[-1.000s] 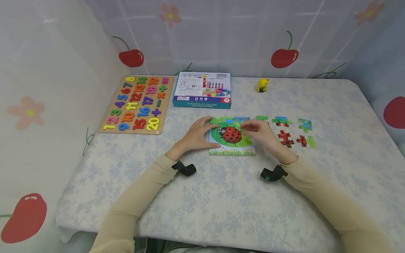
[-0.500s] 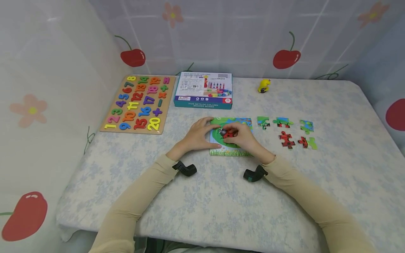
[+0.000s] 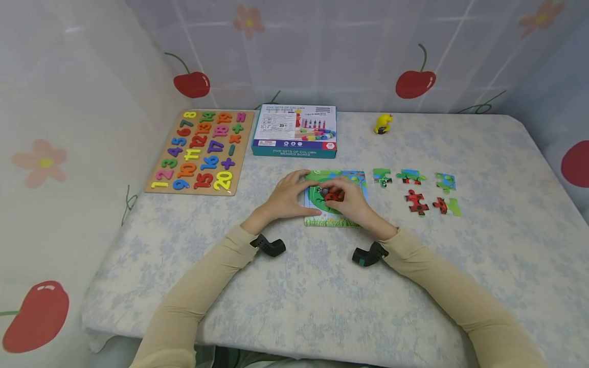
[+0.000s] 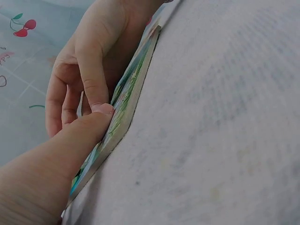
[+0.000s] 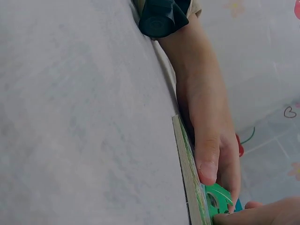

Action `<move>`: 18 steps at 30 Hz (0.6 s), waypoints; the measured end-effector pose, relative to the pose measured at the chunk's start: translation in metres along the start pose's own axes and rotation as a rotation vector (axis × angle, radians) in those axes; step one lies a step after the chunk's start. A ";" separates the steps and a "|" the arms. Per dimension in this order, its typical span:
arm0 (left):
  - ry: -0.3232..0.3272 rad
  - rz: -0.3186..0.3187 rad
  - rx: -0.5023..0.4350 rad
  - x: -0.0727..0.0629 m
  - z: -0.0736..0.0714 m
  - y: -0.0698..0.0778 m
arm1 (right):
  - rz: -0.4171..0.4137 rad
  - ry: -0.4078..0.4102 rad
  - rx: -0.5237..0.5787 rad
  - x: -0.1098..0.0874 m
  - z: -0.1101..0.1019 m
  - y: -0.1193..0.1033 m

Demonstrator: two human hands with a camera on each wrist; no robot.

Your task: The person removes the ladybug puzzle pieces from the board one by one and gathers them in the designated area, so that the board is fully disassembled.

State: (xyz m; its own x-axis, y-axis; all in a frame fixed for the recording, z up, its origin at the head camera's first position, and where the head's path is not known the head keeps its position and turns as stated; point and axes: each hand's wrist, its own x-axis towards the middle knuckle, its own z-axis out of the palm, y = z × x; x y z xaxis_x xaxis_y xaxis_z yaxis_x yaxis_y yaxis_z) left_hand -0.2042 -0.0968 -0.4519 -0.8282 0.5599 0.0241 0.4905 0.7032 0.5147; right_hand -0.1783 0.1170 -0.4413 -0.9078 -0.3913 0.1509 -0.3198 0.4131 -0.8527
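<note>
A puzzle board (image 3: 335,220) with a ladybug picture on green lies mid-table. My left hand (image 3: 287,197) rests at its left side, index finger and thumb extended over the board. My right hand (image 3: 352,202) is over the ladybug, thumb and fingers pinching a puzzle piece; much of it is hidden. In the right wrist view a green piece (image 5: 216,194) stands tilted between thumb and fingers, just above the board. The left wrist view shows the left thumb (image 4: 89,124) along the board's grassy edge, its tip overlapping the right thumb.
Several loose puzzle pieces (image 3: 416,202) lie to the right of the board. A wooden number board (image 3: 198,153) is at the back left, beside a bead-set box (image 3: 294,131). A small yellow figurine (image 3: 382,124) stands at the back. Patterned curtains surround the cloth-covered table (image 3: 313,296).
My right hand has moved left from the board's right side onto the ladybug picture, reaching it half a second ago and barely shifting since. The left hand and the loose pieces have stayed put.
</note>
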 end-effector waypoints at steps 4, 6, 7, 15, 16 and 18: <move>0.004 0.003 -0.007 0.000 0.000 0.000 | -0.030 0.018 0.039 0.000 0.002 0.000; 0.006 0.005 -0.005 0.000 0.000 0.000 | -0.030 0.025 0.051 0.000 0.002 0.000; 0.007 0.006 -0.005 0.000 0.000 0.000 | -0.025 0.025 0.063 0.000 0.002 0.001; 0.014 0.010 -0.016 0.000 0.000 0.001 | 0.033 0.045 0.154 0.002 0.003 0.005; 0.014 0.010 -0.014 0.000 0.001 0.000 | 0.040 0.051 0.166 0.002 0.003 0.005; 0.013 0.008 -0.008 0.000 0.001 0.000 | 0.056 0.062 0.180 0.003 0.003 0.005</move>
State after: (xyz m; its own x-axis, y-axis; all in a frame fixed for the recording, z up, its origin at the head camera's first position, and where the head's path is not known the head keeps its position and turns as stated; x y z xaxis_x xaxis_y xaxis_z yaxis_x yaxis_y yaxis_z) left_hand -0.2042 -0.0964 -0.4528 -0.8276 0.5599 0.0398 0.4952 0.6949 0.5215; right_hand -0.1816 0.1156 -0.4469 -0.9397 -0.3178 0.1262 -0.2194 0.2770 -0.9355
